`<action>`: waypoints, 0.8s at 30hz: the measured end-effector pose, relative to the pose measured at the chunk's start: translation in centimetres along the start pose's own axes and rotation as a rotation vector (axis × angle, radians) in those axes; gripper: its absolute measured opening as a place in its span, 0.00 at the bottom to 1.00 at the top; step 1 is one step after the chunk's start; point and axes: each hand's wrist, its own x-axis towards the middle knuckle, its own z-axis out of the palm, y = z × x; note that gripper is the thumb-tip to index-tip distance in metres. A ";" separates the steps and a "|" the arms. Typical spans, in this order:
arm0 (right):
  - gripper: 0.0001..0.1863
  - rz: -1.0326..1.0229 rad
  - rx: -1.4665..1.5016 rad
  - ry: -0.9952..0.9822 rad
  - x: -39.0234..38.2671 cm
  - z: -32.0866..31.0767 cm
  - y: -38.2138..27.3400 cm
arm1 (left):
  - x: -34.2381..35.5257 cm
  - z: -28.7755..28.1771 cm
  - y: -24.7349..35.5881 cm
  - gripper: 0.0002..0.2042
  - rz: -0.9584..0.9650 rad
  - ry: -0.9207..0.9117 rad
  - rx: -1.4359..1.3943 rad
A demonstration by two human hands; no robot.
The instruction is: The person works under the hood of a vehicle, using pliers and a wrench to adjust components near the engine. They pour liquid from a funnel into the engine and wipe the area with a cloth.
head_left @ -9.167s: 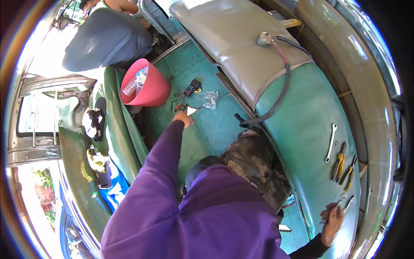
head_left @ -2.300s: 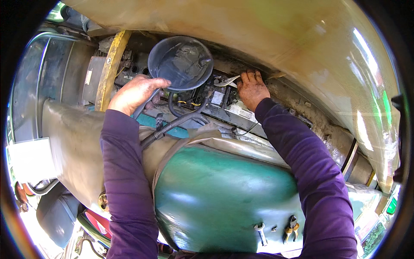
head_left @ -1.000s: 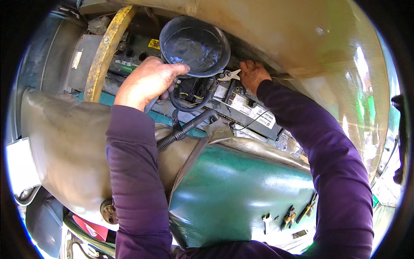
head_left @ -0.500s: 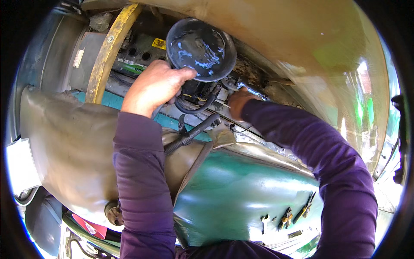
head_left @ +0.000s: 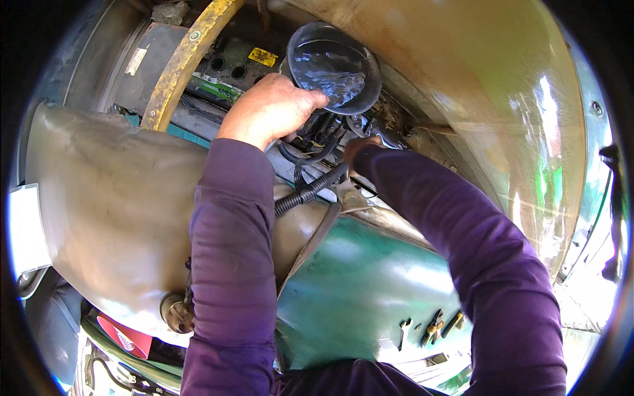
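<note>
The left hand (head_left: 271, 109) reaches forward into an opened engine bay, fingers curled down over the dark parts just below a round black cover (head_left: 335, 66). Its fingertips touch the cover's lower left rim, though whether they actually grip it or the hoses beneath cannot be told. The cover sits tilted, its glossy hollow face turned toward the camera, near the top middle of the view.

The right hand (head_left: 360, 146) is mostly hidden: only a bit of knuckle shows past the purple sleeve, tucked low among the parts just right of the cover. How far it is open, and whether it holds anything, cannot be told.

A ribbed black hose (head_left: 310, 191) runs from under the left hand down toward the sleeves, passing between the two arms. Left of the left hand, a yellow bar (head_left: 185, 59) slants across a battery (head_left: 234, 69) with dark caps and a yellow label.

A worn tan seat (head_left: 112, 218) fills the left side, and a green panel (head_left: 356, 284) lies below the arms. On that panel, well apart from both hands, rest a small wrench (head_left: 403, 333) and yellow-handled tools (head_left: 442, 327).
</note>
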 end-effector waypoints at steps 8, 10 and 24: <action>0.26 -0.257 0.489 0.075 -0.8 -3.8 -3.6 | -0.2 -0.2 0.0 0.22 0.008 0.014 0.000; 0.20 -0.251 -0.329 -0.170 -3.2 -2.4 0.2 | -0.3 -0.3 0.0 0.21 0.041 0.013 0.010; 0.27 -0.198 -0.375 -0.260 -1.8 -3.2 0.9 | 0.2 0.1 -0.4 0.21 0.060 0.054 0.004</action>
